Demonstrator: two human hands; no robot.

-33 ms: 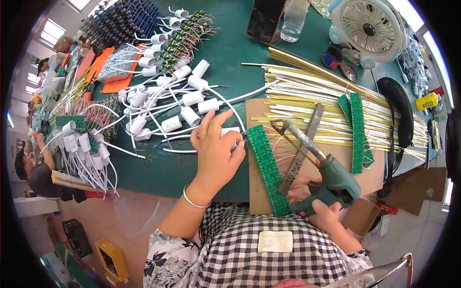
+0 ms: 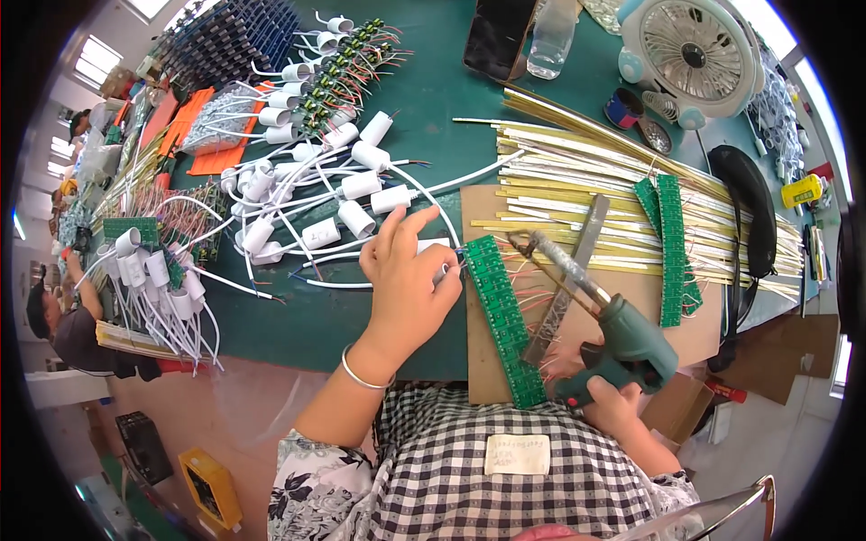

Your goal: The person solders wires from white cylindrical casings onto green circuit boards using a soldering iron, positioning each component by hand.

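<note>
Where board (image 2: 503, 316) edge ends, soldering gun (image 2: 603, 316) close.

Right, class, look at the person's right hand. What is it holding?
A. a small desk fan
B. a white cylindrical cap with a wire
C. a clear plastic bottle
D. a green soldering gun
D: the right hand grips the handle of the green soldering gun, whose metal tip points toward the long green circuit board strip, while the bottle and fan stand untouched at the far edge of the table.
</note>
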